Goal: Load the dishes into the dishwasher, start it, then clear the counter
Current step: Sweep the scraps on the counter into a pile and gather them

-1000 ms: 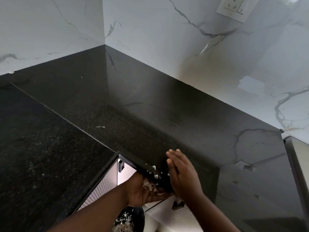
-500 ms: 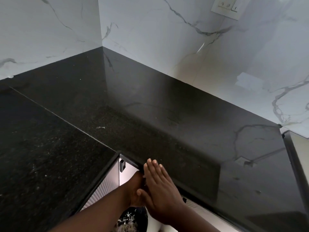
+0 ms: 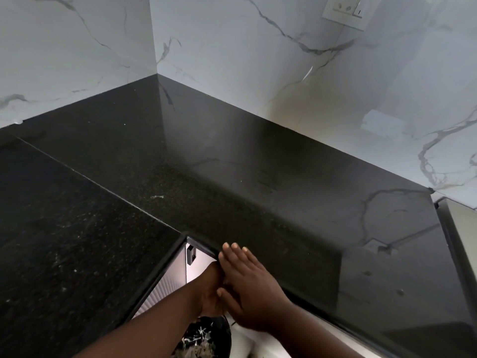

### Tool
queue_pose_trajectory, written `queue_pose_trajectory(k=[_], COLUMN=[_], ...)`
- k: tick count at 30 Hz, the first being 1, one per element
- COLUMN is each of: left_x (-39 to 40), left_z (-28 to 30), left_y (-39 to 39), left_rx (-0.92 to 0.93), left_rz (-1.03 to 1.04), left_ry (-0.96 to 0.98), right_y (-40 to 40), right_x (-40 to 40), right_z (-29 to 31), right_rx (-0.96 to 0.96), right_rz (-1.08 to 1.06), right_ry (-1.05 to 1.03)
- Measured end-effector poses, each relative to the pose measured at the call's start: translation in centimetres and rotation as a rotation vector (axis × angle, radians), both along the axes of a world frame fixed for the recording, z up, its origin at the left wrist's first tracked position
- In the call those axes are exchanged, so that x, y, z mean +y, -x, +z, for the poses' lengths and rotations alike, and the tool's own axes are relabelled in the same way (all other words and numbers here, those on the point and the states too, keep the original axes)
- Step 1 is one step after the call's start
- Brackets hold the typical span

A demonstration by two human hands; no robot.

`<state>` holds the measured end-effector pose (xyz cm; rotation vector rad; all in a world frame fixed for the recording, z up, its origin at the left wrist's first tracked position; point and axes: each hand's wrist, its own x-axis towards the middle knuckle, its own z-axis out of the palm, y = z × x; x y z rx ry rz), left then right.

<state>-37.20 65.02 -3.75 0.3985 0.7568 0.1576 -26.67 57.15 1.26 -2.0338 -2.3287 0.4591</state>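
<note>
My right hand [image 3: 251, 288] lies flat with straight fingers at the front edge of the glossy black speckled stone tabletop [image 3: 232, 161], fingertips on the stone near its inner corner. My left hand [image 3: 210, 293] is below that edge, mostly hidden behind the right one, so I cannot tell whether it is cupped or grasping anything. Directly beneath both hands stands a black bin [image 3: 206, 337] holding pale shredded scraps. One small pale scrap [image 3: 157, 196] lies on the tabletop, well apart from my hands. A white wall socket [image 3: 346, 10] sits on the white marble wall.
</note>
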Motion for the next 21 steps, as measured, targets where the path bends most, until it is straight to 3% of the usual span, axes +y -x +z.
queue_pose_trajectory(k=[3,6,11,14,17,21], left_x=[0.2,0.3,-0.3,-1.3,-2.4,-3.5], left_z=[-0.3,-0.8,-2.8,-5.9,-8.8,-13.4], left_y=[0.1,0.2,0.6,2.2,4.7,7.1], left_rx=[0.070,0.112,0.101,0.245,0.415,0.646], left_rz=[-0.051,-0.134,0.049,0.177,0.185,0.158], left_ry=[-0.006,0.003,0.089,0.144,0.197,0.132], right_y=[0.3,0.4,1.1,2.7,3.8,4.4], right_x=[-2.2,-3.6,-3.8,-4.3,-4.0,-3.0], right_z=[-1.8,-3.1,-3.8,-5.0,-8.1,-14.4], right_rx=[-0.090,0.013,0.460,0.744,1.127,1.403], right_rz=[0.094,0.076,-0.188,-0.435,-0.917,-1.390], right_ry=[-0.115,-0.207,-0.392,-0.413,-0.174,0.352])
